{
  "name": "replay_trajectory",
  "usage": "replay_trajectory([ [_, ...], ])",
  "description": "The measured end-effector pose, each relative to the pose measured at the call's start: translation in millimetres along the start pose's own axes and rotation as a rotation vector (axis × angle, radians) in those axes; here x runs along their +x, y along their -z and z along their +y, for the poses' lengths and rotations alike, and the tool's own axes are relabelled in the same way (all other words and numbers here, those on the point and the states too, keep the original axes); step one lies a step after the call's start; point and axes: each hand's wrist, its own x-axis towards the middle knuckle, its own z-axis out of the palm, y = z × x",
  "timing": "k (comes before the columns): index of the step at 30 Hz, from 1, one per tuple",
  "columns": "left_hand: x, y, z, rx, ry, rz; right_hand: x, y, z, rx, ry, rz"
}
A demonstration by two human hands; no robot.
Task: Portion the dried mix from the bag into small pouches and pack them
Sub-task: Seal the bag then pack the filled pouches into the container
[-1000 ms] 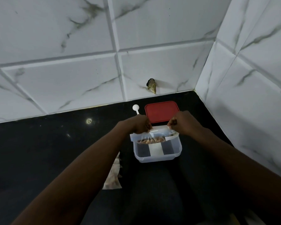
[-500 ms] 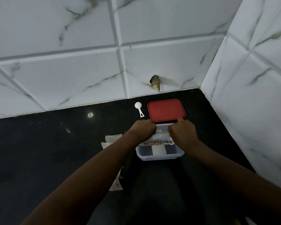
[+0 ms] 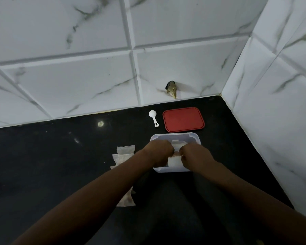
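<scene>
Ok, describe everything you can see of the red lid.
The red lid is a flat rounded rectangle with a slightly raised border, plastic by its look. It lies flat on the black counter, just behind the clear container and right of the white scoop, near the tiled corner. Nothing rests on it.

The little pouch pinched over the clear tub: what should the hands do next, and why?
Probably lower the pouch into the clear tub and let go. The left hand and right hand both pinch it over the open tub, brown mix shows inside it, the white scoop lies aside, and the red lid is off.
</scene>
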Motion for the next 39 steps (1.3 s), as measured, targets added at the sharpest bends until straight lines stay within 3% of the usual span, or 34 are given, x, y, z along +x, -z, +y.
replay_trajectory([
  [9,6.6,-15.8,-3.8,0.068,0.062,-0.106,12.3,-6.0,-6.1,0.002,-0.152,-0.173],
  [17,6.8,-11.7,-6.4,0.109,0.039,-0.177,22.8,-4.7,-5.9,0.088,-0.123,-0.336],
  [24,-20.9,-4.2,-6.5,-0.044,0.011,0.02,6.8,-8.0,-1.2,0.191,-0.122,-0.094],
  [31,-69.2,7.5,-26.2,-0.409,0.103,0.306,-13.7,13.8,-21.5,0.51,-0.024,0.155],
  [36,-114.2,-1.2,-56.9,-0.537,0.233,0.271,-24.1,15.9,-73.4,0.603,0.098,0.17],
  [39,-137.8,-17.4,-75.0,-0.501,0.3,0.209,-30.2,6.9,-108.6,0.59,0.165,0.07],
])
